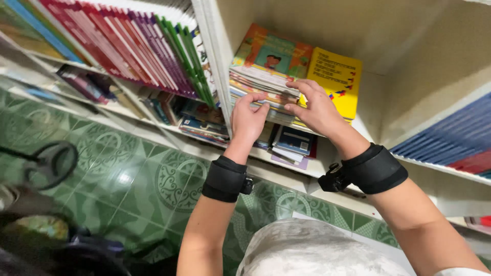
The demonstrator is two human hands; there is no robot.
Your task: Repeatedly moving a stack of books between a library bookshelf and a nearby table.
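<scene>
A flat stack of colourful thin books (266, 71) lies on a cream shelf (368, 128). My left hand (248, 117) presses its fingertips against the stack's near edge, fingers curled. My right hand (314, 107) pinches the edges of several books at the stack's right front corner. A yellow book (337, 76) lies beside the stack, partly behind my right hand. Both wrists carry black bands.
Upright red, purple and green books (133, 46) fill the shelf to the left. More book piles (291, 143) lie on the shelf below. Blue books (450, 138) lie at right. Green patterned floor tiles (133, 174) spread below, with a fan (51, 163) at left.
</scene>
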